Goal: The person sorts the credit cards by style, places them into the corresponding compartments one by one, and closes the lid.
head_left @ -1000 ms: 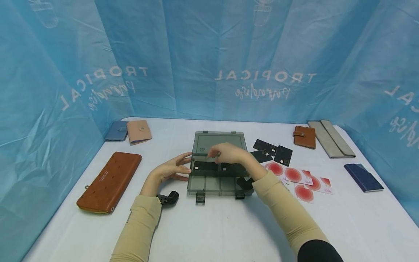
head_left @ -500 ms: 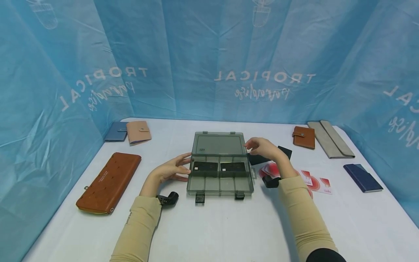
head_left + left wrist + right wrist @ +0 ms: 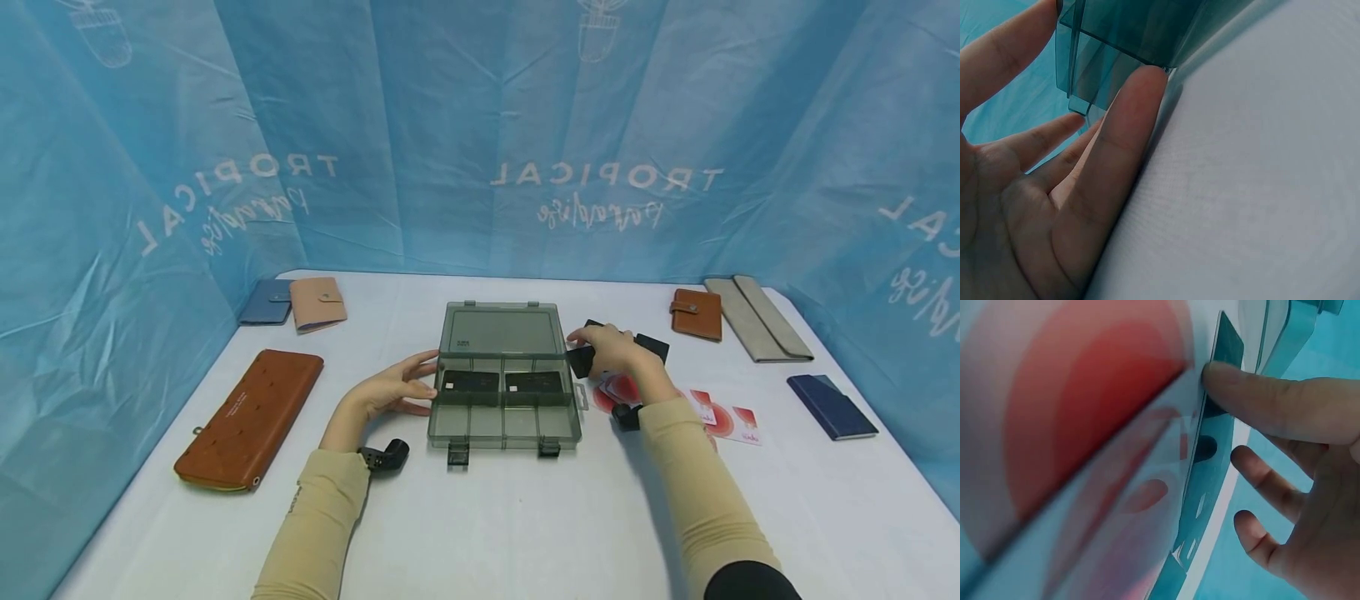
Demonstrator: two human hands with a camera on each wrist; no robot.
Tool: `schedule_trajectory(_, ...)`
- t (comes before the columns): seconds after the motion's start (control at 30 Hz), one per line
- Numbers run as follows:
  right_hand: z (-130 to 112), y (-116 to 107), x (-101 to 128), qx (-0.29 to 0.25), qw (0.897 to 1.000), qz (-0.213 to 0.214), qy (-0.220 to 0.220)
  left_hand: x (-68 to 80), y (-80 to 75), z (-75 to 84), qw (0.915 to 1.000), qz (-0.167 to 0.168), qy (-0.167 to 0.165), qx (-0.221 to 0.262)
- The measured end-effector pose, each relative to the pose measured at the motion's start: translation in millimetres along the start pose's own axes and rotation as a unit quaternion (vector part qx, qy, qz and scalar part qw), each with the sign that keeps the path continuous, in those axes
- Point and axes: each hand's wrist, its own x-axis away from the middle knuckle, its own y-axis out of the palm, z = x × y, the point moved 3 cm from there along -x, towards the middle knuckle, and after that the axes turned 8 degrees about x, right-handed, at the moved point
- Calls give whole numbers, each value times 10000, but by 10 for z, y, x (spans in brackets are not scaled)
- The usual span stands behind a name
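L hand (image 3: 390, 390) flat, fingers straight vs organizer box (image 3: 504, 375) side; R hand (image 3: 611, 348) prob pinching black card (image 3: 581, 360).

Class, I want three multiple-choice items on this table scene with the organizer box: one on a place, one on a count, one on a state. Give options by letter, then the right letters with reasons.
1. Where does the long brown zip wallet lie?
A. left of the organizer box
B. inside the box
C. by the navy wallet

2. How many black cards lie in the box's compartments?
A. none
B. two
C. four

3. What state is the box's lid in?
A. latched shut
B. open, laid back flat
C. taken off

Answers:
1 A, it lies near the table's left edge.
2 B, one black card and another lie side by side in the back row.
3 B, the lid lies behind the compartments, still hinged on.
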Motion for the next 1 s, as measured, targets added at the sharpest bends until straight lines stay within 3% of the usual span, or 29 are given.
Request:
schedule_trajectory(0.2,87,5,-12,278,9993,266,-5,-12,-2,-13,10000,-42,9,-41)
schedule_trajectory(0.37,174,-66,-19,-423,9967,683,-77,-7,-9,-4,10000,-65,16,-32)
schedule_trajectory(0.53,216,-196,30,-1283,9859,1068,-129,-8,-25,2,10000,-75,25,-26)
schedule_trajectory(0.77,145,-383,195,-1638,9721,1660,228,-13,-33,-8,10000,-48,16,-1)
schedule_trajectory(1.0,-43,-480,377,-2392,9475,2097,330,-21,-30,-14,10000,-32,-3,-8)
